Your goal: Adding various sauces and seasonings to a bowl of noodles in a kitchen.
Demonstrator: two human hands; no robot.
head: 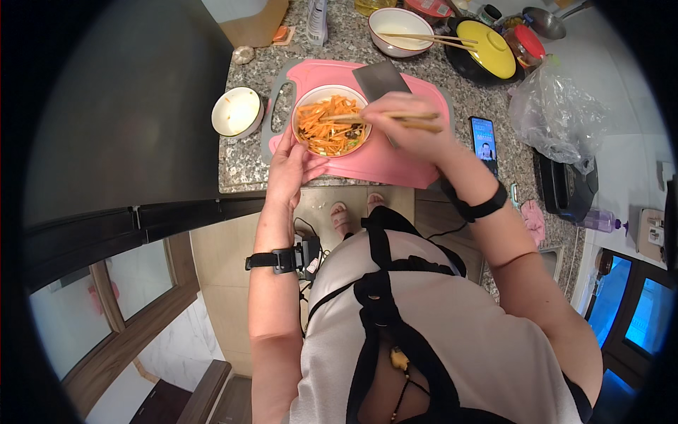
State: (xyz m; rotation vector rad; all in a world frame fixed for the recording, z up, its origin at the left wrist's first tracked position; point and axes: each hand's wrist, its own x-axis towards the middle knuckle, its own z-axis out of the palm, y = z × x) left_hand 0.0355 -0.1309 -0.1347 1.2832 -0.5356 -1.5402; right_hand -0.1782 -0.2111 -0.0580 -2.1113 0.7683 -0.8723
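Note:
A white bowl of orange shredded vegetable, with some green and dark bits among it, stands on a pink cutting board with grey ends. My left hand grips the bowl's near left side, thumb near the rim and fingers around its outside. In my right hand are wooden chopsticks; their tips reach into the shreds. Behind that hand lies the wide metal blade of a cleaver, its handle hidden from view.
Left of the board is a small white bowl. Farther back stand a garlic bulb, a larger bowl with chopsticks across it, and a black pot with a yellow lid. To the right are a lit phone and a clear plastic bag.

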